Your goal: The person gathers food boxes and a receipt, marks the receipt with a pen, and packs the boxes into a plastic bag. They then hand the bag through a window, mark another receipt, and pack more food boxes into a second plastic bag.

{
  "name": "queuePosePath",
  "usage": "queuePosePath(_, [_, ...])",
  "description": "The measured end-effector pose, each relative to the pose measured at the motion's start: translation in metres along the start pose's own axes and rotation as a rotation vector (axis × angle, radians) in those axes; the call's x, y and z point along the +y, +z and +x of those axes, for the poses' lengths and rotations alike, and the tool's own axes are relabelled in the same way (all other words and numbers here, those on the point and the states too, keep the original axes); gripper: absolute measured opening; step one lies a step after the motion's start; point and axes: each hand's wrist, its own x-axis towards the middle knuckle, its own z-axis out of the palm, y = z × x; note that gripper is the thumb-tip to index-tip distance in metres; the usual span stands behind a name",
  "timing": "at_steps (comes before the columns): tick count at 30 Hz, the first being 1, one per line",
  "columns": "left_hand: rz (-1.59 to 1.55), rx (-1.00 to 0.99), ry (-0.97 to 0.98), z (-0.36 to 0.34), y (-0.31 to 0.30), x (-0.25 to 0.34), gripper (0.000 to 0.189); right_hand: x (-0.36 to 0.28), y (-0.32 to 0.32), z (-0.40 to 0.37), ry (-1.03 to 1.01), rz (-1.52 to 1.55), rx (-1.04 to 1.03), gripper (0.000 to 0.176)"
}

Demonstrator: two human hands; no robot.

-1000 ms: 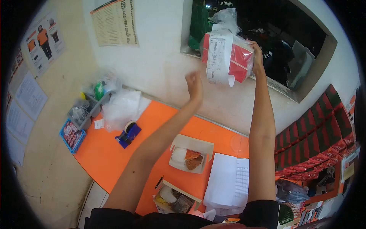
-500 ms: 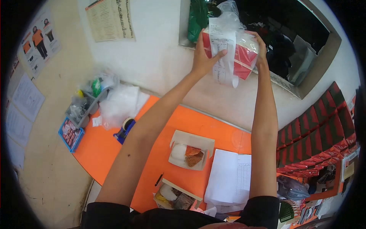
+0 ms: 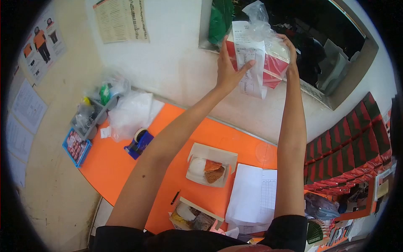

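Both of my hands hold up a clear plastic bag [image 3: 257, 16] at the wall opening, with red and white food boxes [image 3: 273, 65] stacked inside it. My left hand [image 3: 231, 71] grips the left side, its thumb lying over a long paper receipt [image 3: 250, 59] on the front of the bag. Around the right side of the bag my right hand [image 3: 290, 52] is closed, its fingers partly hidden. Below, on the orange table [image 3: 210, 134], sits an open box [image 3: 228, 157] with rice and a brown fried piece. A second open food box [image 3: 193, 215] lies nearer me.
A blue tape dispenser [image 3: 138, 143], plastic bags [image 3: 132, 111] and a grey tray [image 3: 90, 122] are on the left. An open notebook [image 3: 247, 193] lies at right, beside stacked red-and-black boxes [image 3: 346, 143]. A green bag [image 3: 220, 21] hangs at the opening [image 3: 348, 88].
The bagged boxes and both hands have shifted slightly right and a little down. The bag's top has tilted, and the receipt hangs flatter. Items on the table stay in place.
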Motion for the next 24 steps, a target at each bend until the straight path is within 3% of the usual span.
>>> queuePosePath(3, [-0.003, -0.022, -0.038, 0.0, 0.0, -0.002, 0.107, 0.0, 0.0, 0.0, 0.004, 0.001, 0.009, 0.039])
queuePosePath(6, [0.042, 0.014, 0.045, 0.004, 0.001, -0.004, 0.107, 0.001, -0.002, 0.003, 0.031, 0.039, 0.008, 0.039])
queuePosePath(10, [0.038, -0.031, -0.07, -0.001, -0.002, 0.001, 0.108, -0.003, 0.0, 0.0, 0.042, -0.035, 0.046, 0.039])
queuePosePath(18, [0.027, -0.062, -0.019, 0.012, -0.004, -0.001, 0.107, 0.003, -0.005, 0.008, 0.056, -0.004, 0.054, 0.037])
queuePosePath(20, [-0.012, -0.052, -0.036, 0.008, -0.003, -0.002, 0.105, 0.013, -0.015, 0.01, 0.029, 0.028, -0.025, 0.034])
queuePosePath(23, [-0.122, -0.065, -0.04, 0.01, -0.003, -0.008, 0.102, 0.012, -0.017, 0.01, 0.014, 0.005, -0.019, 0.036])
queuePosePath(24, [-0.097, -0.053, 0.023, 0.012, -0.002, -0.013, 0.101, 0.01, -0.012, 0.007, -0.026, -0.089, 0.067, 0.04])
